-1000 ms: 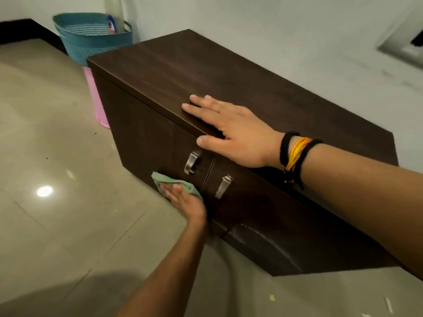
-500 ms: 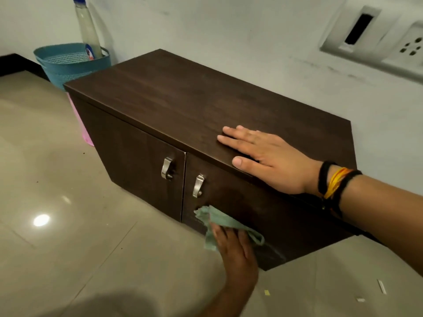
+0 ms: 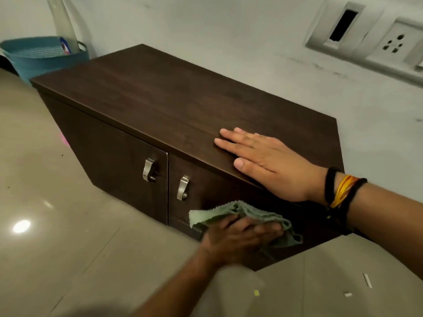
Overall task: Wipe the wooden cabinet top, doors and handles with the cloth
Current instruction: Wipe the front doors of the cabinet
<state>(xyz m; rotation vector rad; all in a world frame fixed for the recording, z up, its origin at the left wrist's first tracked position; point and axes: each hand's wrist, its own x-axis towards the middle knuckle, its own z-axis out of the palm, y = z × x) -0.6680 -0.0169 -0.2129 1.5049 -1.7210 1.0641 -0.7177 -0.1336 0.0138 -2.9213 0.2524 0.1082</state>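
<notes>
L hand [image 3: 238, 241] presses cloth [image 3: 247, 216] on right door [image 3: 219, 197]; R hand [image 3: 272, 165] flat at top's front edge.

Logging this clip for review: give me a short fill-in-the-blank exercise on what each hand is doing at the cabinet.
1. The left hand presses a green ____ against the cabinet's right door.
2. The right hand lies flat on the cabinet ____.
3. Each door carries one metal ____.
4. A blue ____ stands behind the cabinet's far end.

Missing words: cloth; top; handle; basket

Basket [image 3: 43, 58] behind cabinet [image 3: 160, 104]; bottle [image 3: 65, 24] inside.
</notes>
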